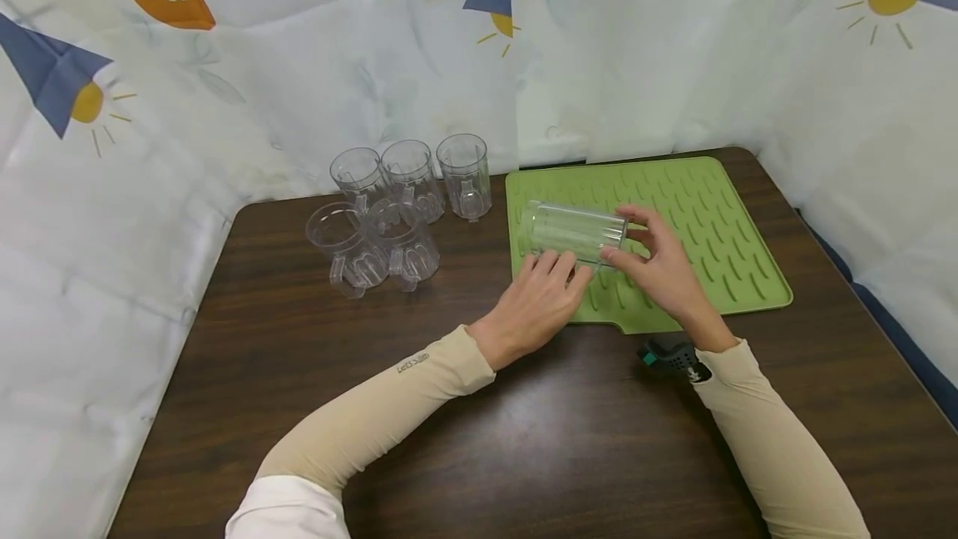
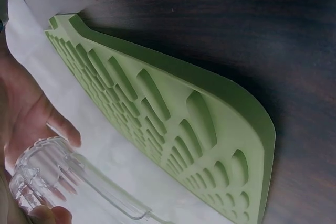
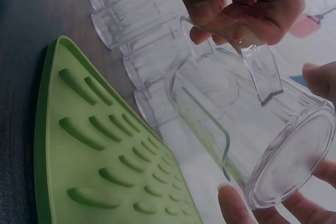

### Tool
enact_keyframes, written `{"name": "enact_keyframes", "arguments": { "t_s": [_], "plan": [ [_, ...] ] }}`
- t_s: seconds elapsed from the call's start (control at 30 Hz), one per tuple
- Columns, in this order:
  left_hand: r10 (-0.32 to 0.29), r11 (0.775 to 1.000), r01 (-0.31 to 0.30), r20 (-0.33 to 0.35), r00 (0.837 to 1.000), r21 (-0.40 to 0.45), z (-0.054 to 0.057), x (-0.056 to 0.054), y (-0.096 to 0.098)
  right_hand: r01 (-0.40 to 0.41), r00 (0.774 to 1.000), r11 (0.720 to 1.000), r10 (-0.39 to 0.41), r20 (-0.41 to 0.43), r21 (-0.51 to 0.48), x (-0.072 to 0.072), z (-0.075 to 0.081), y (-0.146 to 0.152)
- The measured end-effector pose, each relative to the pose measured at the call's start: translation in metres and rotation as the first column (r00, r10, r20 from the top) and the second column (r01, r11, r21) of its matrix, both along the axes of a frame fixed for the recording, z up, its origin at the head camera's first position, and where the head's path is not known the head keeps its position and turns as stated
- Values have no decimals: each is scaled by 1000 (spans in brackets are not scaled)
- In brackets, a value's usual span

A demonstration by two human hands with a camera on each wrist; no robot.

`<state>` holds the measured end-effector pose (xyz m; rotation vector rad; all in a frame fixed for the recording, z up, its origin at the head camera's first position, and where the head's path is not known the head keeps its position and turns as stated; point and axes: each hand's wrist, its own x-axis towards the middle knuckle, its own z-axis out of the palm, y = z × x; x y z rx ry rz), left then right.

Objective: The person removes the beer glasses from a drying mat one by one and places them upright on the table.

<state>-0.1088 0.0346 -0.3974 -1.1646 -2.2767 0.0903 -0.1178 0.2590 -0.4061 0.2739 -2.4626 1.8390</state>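
A clear plastic mug [image 1: 570, 227] is held on its side over the green ridged mat [image 1: 711, 231]. My left hand [image 1: 542, 298] grips its handle, which the right wrist view shows with the fingers curled about it. At the other end, the fingertips and thumb of my right hand [image 1: 662, 264] hold the mug around its round base [image 3: 294, 156]. In the left wrist view part of the clear mug [image 2: 100, 182] shows at the lower left, with the mat's raised edge beyond.
Several more clear mugs [image 1: 464, 173] stand grouped at the back left of the dark wooden table [image 1: 284, 406], left of the mat. A patterned white sheet [image 1: 314, 81] hangs behind the table and along its sides. A dark device [image 1: 674, 356] is strapped at the right wrist.
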Motion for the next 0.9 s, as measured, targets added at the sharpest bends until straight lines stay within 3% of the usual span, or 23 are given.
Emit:
{"name": "enact_keyframes", "arguments": {
  "t_s": [0.3, 0.67, 0.9],
  "plan": [
    [15, 1000, -16, -42, 999, -25, 0, 4, -1, 12, 1000, 1000, -12, -9, 3, 1, -1, -1],
    [-19, 1000, 19, -18, 1000, 11, -1, 5, -6, 23, 997, 999, -26, -66, -48, 0, -2, -1],
    [-59, 998, 58, 40, 997, 36, 0, 5, -10, 31, 997, 998, -35, -69, -62, 1, -3, -2]
  ]
}}
